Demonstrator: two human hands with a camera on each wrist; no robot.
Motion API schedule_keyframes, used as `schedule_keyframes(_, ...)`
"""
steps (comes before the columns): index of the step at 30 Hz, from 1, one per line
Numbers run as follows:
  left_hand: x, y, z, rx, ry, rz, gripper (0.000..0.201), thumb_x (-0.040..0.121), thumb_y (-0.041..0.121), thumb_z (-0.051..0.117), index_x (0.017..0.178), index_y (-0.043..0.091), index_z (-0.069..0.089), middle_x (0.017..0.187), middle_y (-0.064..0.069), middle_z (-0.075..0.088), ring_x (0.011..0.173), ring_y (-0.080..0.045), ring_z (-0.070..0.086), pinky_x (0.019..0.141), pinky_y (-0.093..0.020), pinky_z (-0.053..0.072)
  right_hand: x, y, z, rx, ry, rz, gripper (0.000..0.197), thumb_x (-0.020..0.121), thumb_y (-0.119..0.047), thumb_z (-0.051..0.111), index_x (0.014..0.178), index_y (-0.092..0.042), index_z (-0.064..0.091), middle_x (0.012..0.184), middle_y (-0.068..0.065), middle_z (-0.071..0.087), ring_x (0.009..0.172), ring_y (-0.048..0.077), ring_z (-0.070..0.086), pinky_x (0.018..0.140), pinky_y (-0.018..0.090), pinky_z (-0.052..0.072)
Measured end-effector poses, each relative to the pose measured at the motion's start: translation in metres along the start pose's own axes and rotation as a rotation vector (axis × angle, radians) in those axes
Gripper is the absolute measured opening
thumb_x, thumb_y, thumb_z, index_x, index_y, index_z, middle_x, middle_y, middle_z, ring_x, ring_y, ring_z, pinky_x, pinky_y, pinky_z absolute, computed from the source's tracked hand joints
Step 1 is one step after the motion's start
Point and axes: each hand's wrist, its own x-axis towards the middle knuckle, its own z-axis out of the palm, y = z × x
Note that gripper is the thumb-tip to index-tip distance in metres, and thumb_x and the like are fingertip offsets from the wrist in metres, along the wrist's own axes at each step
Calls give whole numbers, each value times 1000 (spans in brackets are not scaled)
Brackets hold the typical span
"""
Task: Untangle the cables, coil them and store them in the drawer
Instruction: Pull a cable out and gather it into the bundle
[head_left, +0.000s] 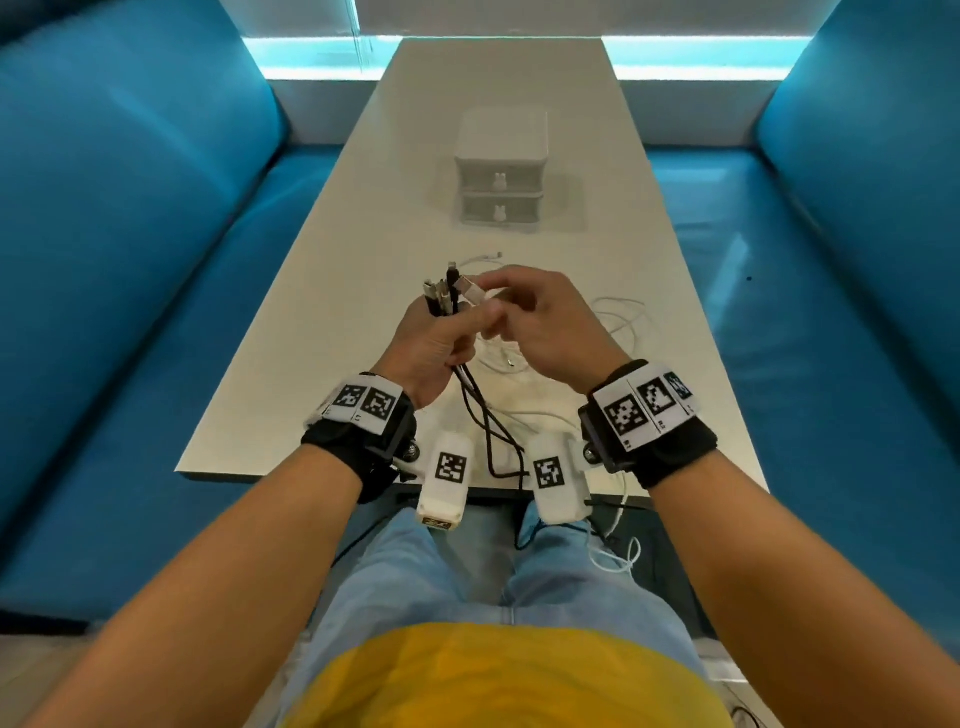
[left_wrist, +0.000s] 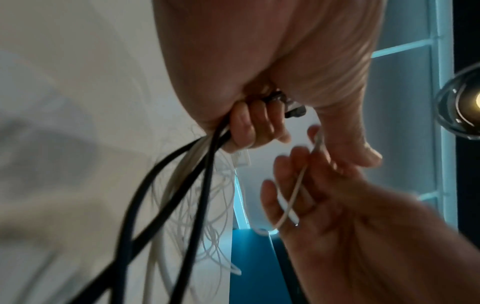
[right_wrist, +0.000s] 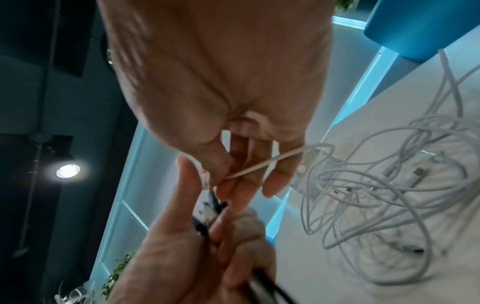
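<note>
Meanwhile: cable ends gathered, drawers closed

Small white two-drawer plastic organiser stood mid-table, both drawers closed; contents not visible. Left hand clenched round a bundle of black and white cables, plug ends upright above the fist, tails trailing off the near table edge. Right hand pinched a thin white cable's plug beside that bundle. Loose tangle of white cables lay on the long white table under the hands.

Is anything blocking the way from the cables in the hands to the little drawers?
Nothing stands between the held cables and the drawer unit except loose white cables lying flat on the table. But both drawers look closed.
</note>
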Motion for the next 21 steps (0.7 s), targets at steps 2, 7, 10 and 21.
schedule_keyframes(2,-3,-1,14,1,3,22,22,79,17,69,100,13,61,69,1,47,50,-5,36,42,-18,22,0,1,-1,59,48,19,22,88,6,52,98,-11,61,77,0,66,66,12,62,63,23,52)
schedule_keyframes(7,-2,-2,34,3,72,-20,27,94,26,58,69,20,55,48,11,43,44,-6,34,41,-19,23,-7,3,-8,204,130,134,19,92,-5,56,94,-14,39,67,8,60,53,18,57,50,25,47)
schedule_keyframes(10,-1,0,42,-3,118,-52,36,95,30,55,61,19,50,45,7,40,43,-9,34,42,-21,23,-8,3,-14,141,95,165,23,91,-14,59,96,-15,37,69,12,60,50,18,56,49,26,46)
schedule_keyframes(21,14,25,57,-111,266,-40,31,89,9,54,60,16,44,48,2,34,40,-10,31,41,-24,24,-9,21,-29,-87,35,77,19,94,-27,58,83,-12,54,56,-5,58,58,14,59,64,31,48)
